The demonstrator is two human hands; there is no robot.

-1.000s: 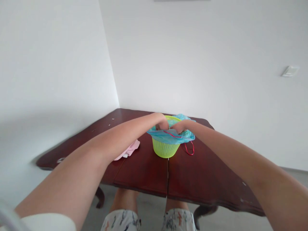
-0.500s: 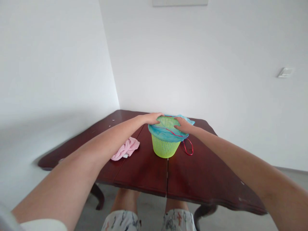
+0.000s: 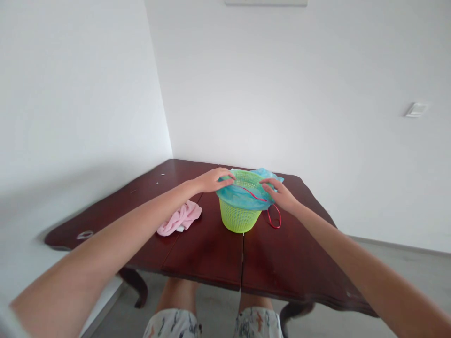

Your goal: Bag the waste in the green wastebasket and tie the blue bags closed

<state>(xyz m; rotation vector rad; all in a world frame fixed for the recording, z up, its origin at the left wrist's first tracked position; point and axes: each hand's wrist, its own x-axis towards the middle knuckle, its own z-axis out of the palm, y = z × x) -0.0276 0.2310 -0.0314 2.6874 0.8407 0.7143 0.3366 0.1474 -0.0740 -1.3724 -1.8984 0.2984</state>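
A yellow-green plastic mesh basket (image 3: 239, 220) stands upright on the table, lined with a thin blue plastic bag (image 3: 243, 198) folded outward over its rim. A red drawstring (image 3: 255, 193) crosses the front of the bag, and a loop of it hangs at the right. At the rim's left side my left hand (image 3: 215, 179) has its fingers and thumb closed on the bag edge. On the opposite side my right hand (image 3: 283, 195) curls its fingers over the rim onto the bag. Part of the bag bunches up behind the basket.
A crumpled pink cloth (image 3: 181, 217) lies left of the basket, partly behind my left forearm. The dark red wooden table (image 3: 207, 253) has seams across its top and bears small white scraps at the far left. White walls stand behind and to the left.
My left hand has shifted left and my right hand slightly right and nearer, both out of the basket's mouth toward its outer rim. The basket has stayed in place.
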